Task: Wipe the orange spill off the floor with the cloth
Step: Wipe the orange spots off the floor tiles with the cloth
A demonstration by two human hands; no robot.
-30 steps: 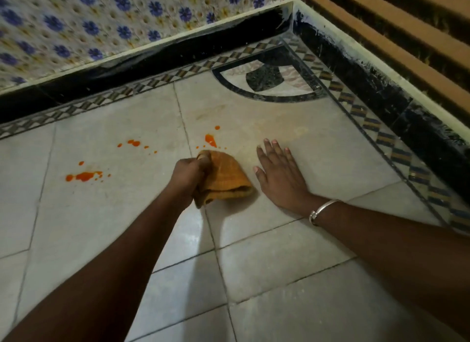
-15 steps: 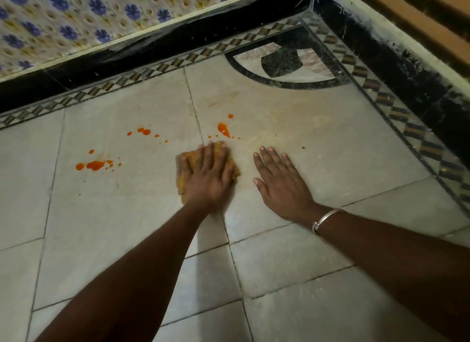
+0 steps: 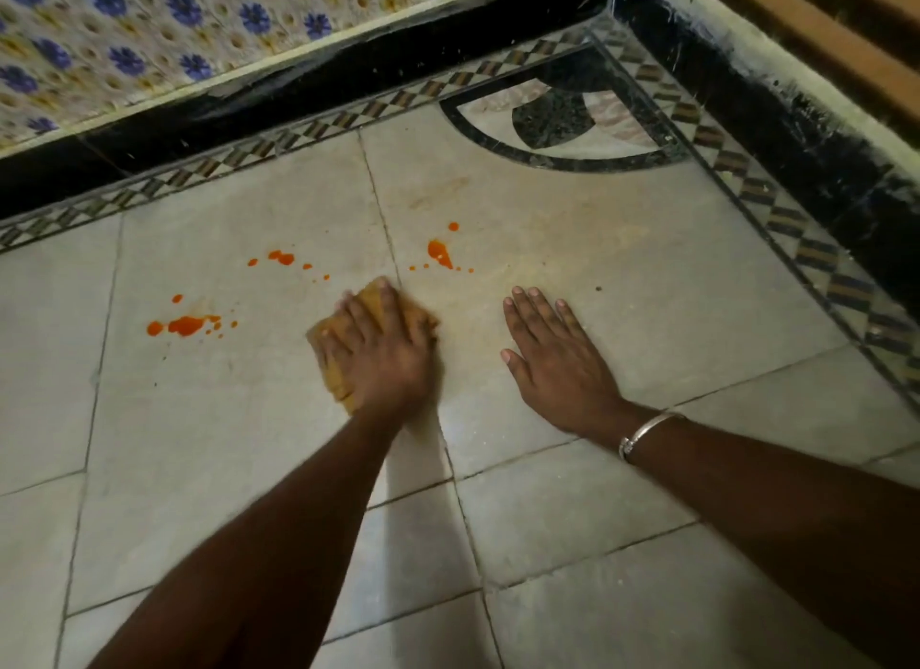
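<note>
The floor [image 3: 647,320] is laid in pale stone tiles, edged by a chequered inlay strip [image 3: 298,138] and a black skirting [image 3: 249,103].

The left grip [image 3: 383,354] is laid flat on the cloth [image 3: 328,340]. Its fingers are spread and straight, pressing the cloth to the floor across a tile joint, and nothing is pinched. The right grip [image 3: 557,354] is spread palm-down on bare floor just beside the cloth, apart from it, apparently as a brace.

The orange spill [image 3: 186,326] is not yet wiped. Its largest patch lies to the cloth's left, a second patch [image 3: 284,258] just beyond the cloth, and a third patch [image 3: 439,254] beyond and to the right.

Hazards, as judged:
- Under a flat palm alone, the cloth may bunch or slip free.
- Liquid may be smeared into the joint by a dragged stroke.
- The nearest droplets may be touched by the bracing grip.
</note>
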